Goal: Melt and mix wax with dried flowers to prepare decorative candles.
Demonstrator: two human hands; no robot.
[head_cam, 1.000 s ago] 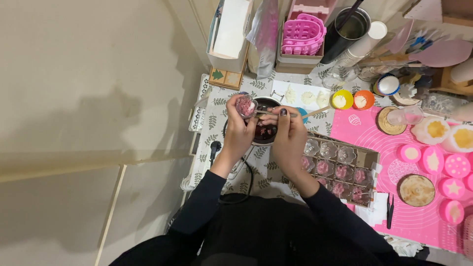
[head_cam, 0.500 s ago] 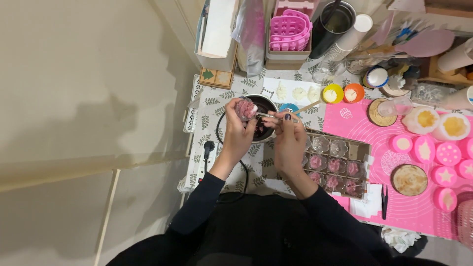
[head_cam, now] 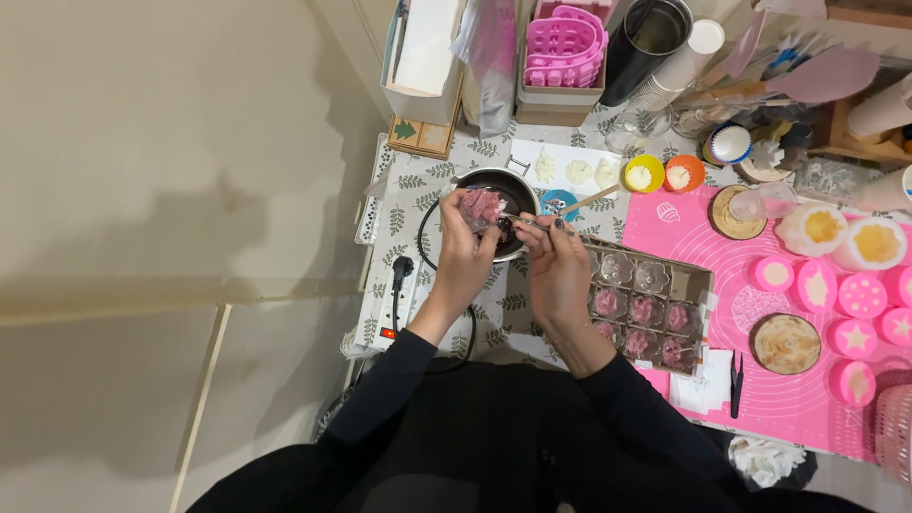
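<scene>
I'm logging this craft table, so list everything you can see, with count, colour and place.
Small clear mould: one, pink filling, in left hand.
Thin tool: one, metallic, in right hand.
Pot: one, dark inside, under the hands.
Compartment box: one, brown, pink and clear pieces, right of hands.
Mat: one, pink, far right.
Round cups: two, yellow and orange, above mat.
Tweezers: one, black, on mat edge.
Left hand: holds mould.
Right hand: holds tool.

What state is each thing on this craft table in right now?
Left hand: holds a small clear mould packed with pink bits.
Right hand: pinches a thin tool against the mould.
Pot: open, dark contents.
Tray of moulds: some filled pink, some empty.
</scene>
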